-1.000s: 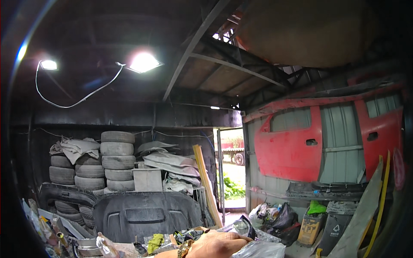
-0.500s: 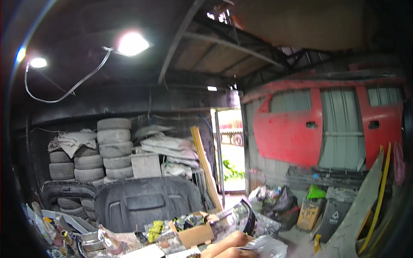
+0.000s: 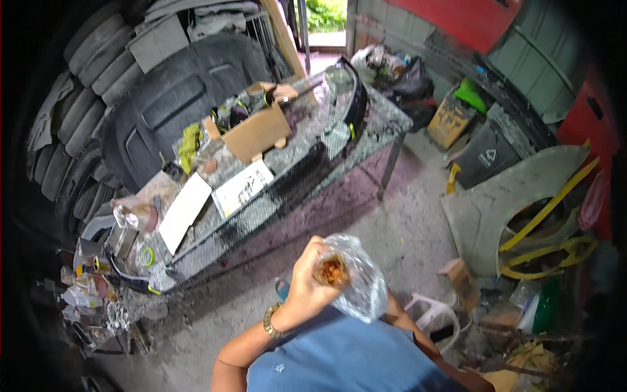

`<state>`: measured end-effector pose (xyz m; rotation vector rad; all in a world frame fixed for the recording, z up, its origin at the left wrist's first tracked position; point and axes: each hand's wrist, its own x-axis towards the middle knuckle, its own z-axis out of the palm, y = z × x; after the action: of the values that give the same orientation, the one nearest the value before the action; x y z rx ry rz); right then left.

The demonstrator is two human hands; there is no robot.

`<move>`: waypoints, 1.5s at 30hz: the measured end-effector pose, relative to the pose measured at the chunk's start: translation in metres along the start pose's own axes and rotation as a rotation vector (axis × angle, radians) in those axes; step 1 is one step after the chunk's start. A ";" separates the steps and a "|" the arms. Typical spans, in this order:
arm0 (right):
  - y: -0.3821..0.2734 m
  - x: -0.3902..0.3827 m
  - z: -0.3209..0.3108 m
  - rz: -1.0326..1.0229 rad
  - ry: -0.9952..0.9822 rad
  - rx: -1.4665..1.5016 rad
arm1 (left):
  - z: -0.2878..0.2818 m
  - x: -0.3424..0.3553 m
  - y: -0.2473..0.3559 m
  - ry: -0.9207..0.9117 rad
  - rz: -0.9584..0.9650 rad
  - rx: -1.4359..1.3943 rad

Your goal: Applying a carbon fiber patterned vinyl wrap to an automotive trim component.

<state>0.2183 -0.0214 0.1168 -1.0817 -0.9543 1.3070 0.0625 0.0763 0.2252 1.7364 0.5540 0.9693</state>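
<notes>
My left hand (image 3: 308,282), with a gold watch on its wrist, is closed around the mouth of a clear plastic bag (image 3: 360,287) in front of my chest. Small orange-brown pieces (image 3: 332,270) show inside the bag at my fingers. My right forearm (image 3: 400,315) runs up under the bag, and the bag hides that hand. I wear a blue shirt (image 3: 339,359).
A metal mesh table (image 3: 287,189) ahead carries a cardboard box (image 3: 256,130), printed sheets (image 3: 243,188), a white board (image 3: 184,210) and clutter. Tyres (image 3: 78,72) are stacked on the left. A grey body panel (image 3: 503,202), a black bin (image 3: 486,157) and a white stool (image 3: 434,312) stand on the right.
The view has swung down from the roof and back wall to the table and floor. The bag and my left hand have come up in front of my chest.
</notes>
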 end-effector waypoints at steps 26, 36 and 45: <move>0.093 -0.009 0.019 0.336 -0.522 -0.214 | -0.066 -0.091 -0.018 0.009 -0.487 -0.363; 0.116 0.004 0.040 0.389 -0.530 -0.164 | -0.046 -0.147 -0.105 -0.316 -0.869 -0.066; 0.030 -0.024 0.037 0.193 -0.501 -0.550 | -0.038 -0.190 -0.222 -0.294 -0.729 0.028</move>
<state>0.1733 -0.0439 0.0986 -1.3071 -1.6875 1.5576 -0.0584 0.0369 -0.0408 1.4825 0.9148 0.1906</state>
